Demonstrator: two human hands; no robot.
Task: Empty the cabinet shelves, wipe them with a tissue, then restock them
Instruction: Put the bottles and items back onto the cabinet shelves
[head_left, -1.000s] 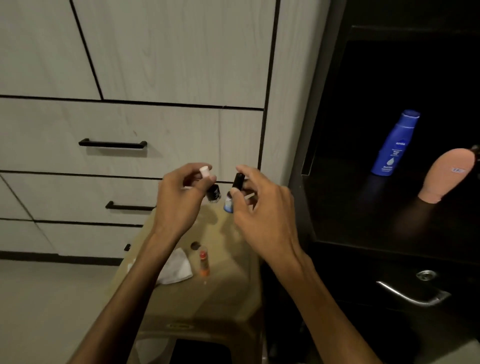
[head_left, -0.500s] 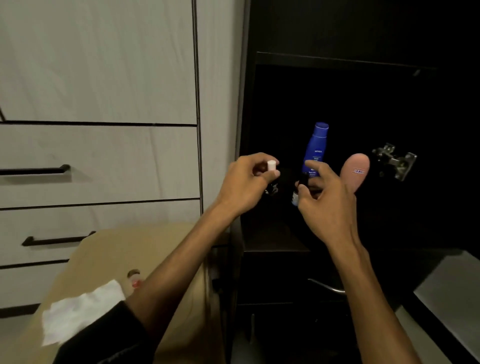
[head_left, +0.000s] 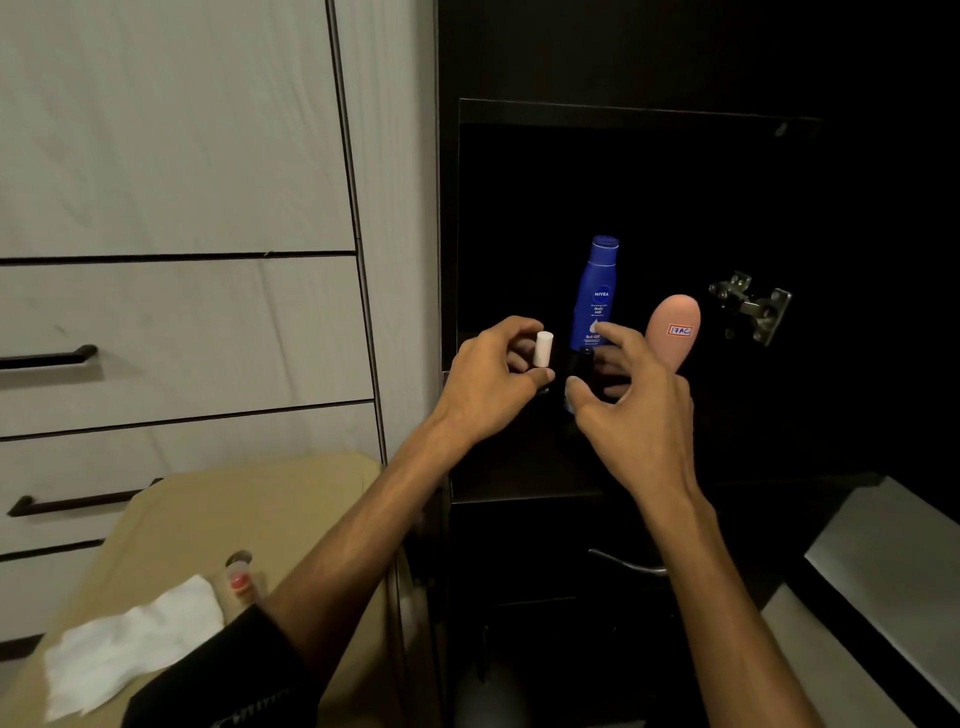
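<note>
White-capped bottle (head_left: 543, 349) pinched in left hand (head_left: 488, 384).

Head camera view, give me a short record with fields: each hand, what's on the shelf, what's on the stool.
left hand: grips a small bottle with white cap
right hand: fingers curled round a small dark bottle
shelf: blue lotion bottle, pink object with label
stool: white tissue, small red-capped bottle

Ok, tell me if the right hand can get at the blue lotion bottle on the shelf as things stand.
Probably not yet. The right hand sits just in front of the blue lotion bottle with nothing between them, but its fingers already pinch a small dark bottle, so it would need setting down first.
</note>
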